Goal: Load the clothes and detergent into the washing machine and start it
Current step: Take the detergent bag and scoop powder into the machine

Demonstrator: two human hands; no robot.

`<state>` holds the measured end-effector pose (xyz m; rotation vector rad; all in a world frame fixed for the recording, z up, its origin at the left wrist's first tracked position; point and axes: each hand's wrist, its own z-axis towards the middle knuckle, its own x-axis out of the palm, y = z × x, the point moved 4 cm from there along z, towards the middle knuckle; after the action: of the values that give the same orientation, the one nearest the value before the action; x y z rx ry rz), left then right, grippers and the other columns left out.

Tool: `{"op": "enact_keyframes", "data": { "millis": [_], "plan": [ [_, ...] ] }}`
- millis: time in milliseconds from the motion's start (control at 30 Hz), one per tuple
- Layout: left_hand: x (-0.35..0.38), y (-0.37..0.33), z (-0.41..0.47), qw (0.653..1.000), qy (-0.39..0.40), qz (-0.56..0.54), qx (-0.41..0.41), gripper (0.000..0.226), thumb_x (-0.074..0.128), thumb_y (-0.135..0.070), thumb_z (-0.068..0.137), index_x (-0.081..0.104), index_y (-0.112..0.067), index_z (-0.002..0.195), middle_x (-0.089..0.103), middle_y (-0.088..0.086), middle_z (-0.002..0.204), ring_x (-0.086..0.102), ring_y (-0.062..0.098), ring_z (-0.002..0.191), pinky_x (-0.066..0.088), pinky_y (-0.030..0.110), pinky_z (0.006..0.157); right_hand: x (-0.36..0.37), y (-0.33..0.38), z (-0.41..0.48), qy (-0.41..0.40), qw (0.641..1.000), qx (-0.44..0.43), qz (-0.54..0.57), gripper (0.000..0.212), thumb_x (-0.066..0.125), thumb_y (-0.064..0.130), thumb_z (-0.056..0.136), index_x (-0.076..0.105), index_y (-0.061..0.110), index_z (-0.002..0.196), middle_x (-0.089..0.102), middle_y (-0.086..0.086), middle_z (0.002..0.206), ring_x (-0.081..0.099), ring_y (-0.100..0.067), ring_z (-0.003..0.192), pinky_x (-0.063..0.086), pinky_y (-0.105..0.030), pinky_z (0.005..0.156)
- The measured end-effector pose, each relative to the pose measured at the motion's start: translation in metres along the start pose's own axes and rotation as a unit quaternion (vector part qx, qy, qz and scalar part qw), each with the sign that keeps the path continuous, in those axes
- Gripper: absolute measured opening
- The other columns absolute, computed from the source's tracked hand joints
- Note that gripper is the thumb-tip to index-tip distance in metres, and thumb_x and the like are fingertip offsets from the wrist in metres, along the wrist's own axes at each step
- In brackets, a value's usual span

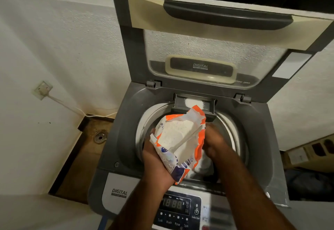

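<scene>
A grey top-loading washing machine (115, 139) stands with its lid (216, 36) raised against the wall. I hold an open orange and white detergent bag (180, 139) over the drum, full of white powder with a clear scoop handle lying in it. My left hand (155, 159) grips the bag from below and the left. My right hand (215, 143) holds the bag's right edge, blurred. White powder lies in the detergent drawer (194, 103) at the drum's back rim. White cloth (204, 164) shows in the drum under the bag.
The control panel (179, 210) at the front shows a lit display and Soak, Wash, Rinse and Spin labels. A wall socket with a white cable (42, 89) is on the left wall. A floor drain (100, 137) lies left of the machine. Dark clothes (307, 184) lie at right.
</scene>
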<state>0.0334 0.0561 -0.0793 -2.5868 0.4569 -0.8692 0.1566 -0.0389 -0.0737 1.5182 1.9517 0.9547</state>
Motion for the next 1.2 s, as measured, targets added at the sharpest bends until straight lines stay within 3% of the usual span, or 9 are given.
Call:
{"op": "enact_keyframes", "data": {
  "millis": [100,233,300,400,433,533,833,933,1200],
  "plan": [
    [-0.001,0.000,0.009,0.997,0.041,-0.071,0.006,0.056,0.038,-0.064,0.096,0.060,-0.023,0.127,0.076,0.011,0.105,0.062,0.039,0.110,0.045,0.057,0.106,-0.026,0.034,-0.018,-0.042,0.991,-0.130,0.000,0.016,0.062,0.004,0.090,0.070,0.011,0.101,0.074,-0.003,0.074,0.066,-0.019,0.067,0.051,-0.033,0.063],
    [0.002,-0.001,0.013,0.994,0.067,-0.079,0.022,0.056,0.038,-0.063,0.097,0.067,-0.022,0.120,0.078,0.012,0.107,0.062,0.041,0.114,0.041,0.061,0.110,-0.028,0.116,-0.098,0.056,0.909,-0.378,-0.169,0.014,0.066,0.008,0.095,0.074,0.020,0.096,0.073,0.006,0.083,0.065,-0.008,0.073,0.052,-0.018,0.065],
    [0.007,-0.005,0.014,0.991,0.086,-0.100,0.022,0.059,0.042,-0.064,0.095,0.070,-0.019,0.121,0.076,0.016,0.114,0.061,0.043,0.118,0.040,0.060,0.111,-0.014,0.136,-0.130,0.110,0.818,-0.431,-0.364,0.009,0.070,0.023,0.094,0.075,0.026,0.100,0.071,0.010,0.094,0.065,-0.009,0.085,0.053,-0.021,0.075],
    [0.007,-0.006,0.019,0.990,0.092,-0.104,0.028,0.066,0.043,-0.065,0.094,0.061,-0.021,0.138,0.067,0.019,0.132,0.055,0.045,0.129,0.035,0.064,0.114,0.009,0.133,-0.147,0.078,0.594,-0.428,-0.677,0.027,0.067,0.044,0.089,0.068,0.041,0.116,0.061,0.020,0.116,0.056,-0.006,0.108,0.053,-0.033,0.086],
    [0.006,-0.007,0.021,0.991,0.080,-0.100,0.038,0.064,0.041,-0.065,0.094,0.062,-0.021,0.137,0.069,0.019,0.130,0.056,0.044,0.128,0.036,0.064,0.113,0.016,0.130,-0.150,0.059,0.548,-0.421,-0.721,0.032,0.066,0.043,0.089,0.064,0.042,0.121,0.059,0.021,0.123,0.054,-0.007,0.114,0.054,-0.034,0.088],
    [0.007,-0.005,0.024,0.988,0.102,-0.111,0.043,0.066,0.048,-0.064,0.090,0.065,-0.018,0.135,0.067,0.021,0.133,0.055,0.045,0.130,0.035,0.065,0.114,0.024,0.122,-0.155,0.038,0.493,-0.415,-0.764,0.039,0.062,0.038,0.091,0.057,0.043,0.129,0.058,0.020,0.134,0.051,-0.011,0.124,0.050,-0.034,0.089],
    [0.009,0.009,0.026,0.985,0.128,-0.111,0.028,0.067,0.050,-0.062,0.091,0.066,-0.014,0.134,0.055,0.024,0.145,0.053,0.044,0.128,0.030,0.065,0.116,0.024,0.112,-0.150,0.015,0.462,-0.368,-0.807,0.035,0.059,0.038,0.095,0.057,0.039,0.130,0.060,0.011,0.133,0.057,-0.013,0.120,0.041,-0.030,0.074],
    [0.008,0.010,0.031,0.985,0.133,-0.108,0.034,0.068,0.053,-0.064,0.089,0.065,-0.016,0.135,0.057,0.024,0.143,0.048,0.046,0.138,0.031,0.066,0.115,0.021,0.103,-0.143,0.037,0.453,-0.376,-0.808,0.032,0.066,0.035,0.093,0.061,0.036,0.124,0.060,0.010,0.129,0.055,-0.014,0.120,0.052,-0.033,0.082],
    [0.009,0.011,0.034,0.980,0.156,-0.126,0.018,0.073,0.051,-0.066,0.087,0.060,-0.018,0.140,0.057,0.022,0.144,0.047,0.047,0.138,0.031,0.067,0.114,-0.002,0.118,-0.134,0.012,0.599,-0.392,-0.698,0.023,0.067,0.019,0.094,0.075,0.031,0.112,0.067,0.005,0.113,0.064,-0.016,0.098,0.052,-0.029,0.083]
  ]
}}
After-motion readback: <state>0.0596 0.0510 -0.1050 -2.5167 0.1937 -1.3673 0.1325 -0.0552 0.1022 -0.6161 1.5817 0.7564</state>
